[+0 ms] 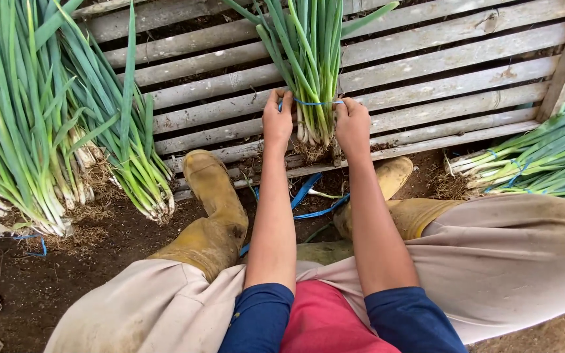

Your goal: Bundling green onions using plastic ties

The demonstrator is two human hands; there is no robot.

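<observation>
Two hands are working one bunch of green onions that leans upright against a slatted wooden wall, roots down on the lowest slat. The left hand sits on the bunch's left side, fingers curled in and pinching a thin blue band that runs across the stalks. The right hand is on the other side, fingers bent and gripping the same band's other end, knuckles toward the camera. Both hands touch the stalks just above the white bulbs.

Stuff around it: a big pile of loose green onions leans against the wall on the left, with a smaller clump just beside it, roots all dirty and tangled. On the right, several already tied bunches lie on their sides, blue ties visible round them. More blue band strips lie on the dirt between the feet, right under the forearms, and another bit of blue strip sits on the ground near the left pile.

The person squats with muddy yellowish rubber boots planted either side of the arms, knees in dusty beige trousers spread wide. Nothing blocks the bunch itself; the forearms cover part of the ground strips, and the right boot is half hidden behind the right arm. The floor is dark soil with root scraps.
</observation>
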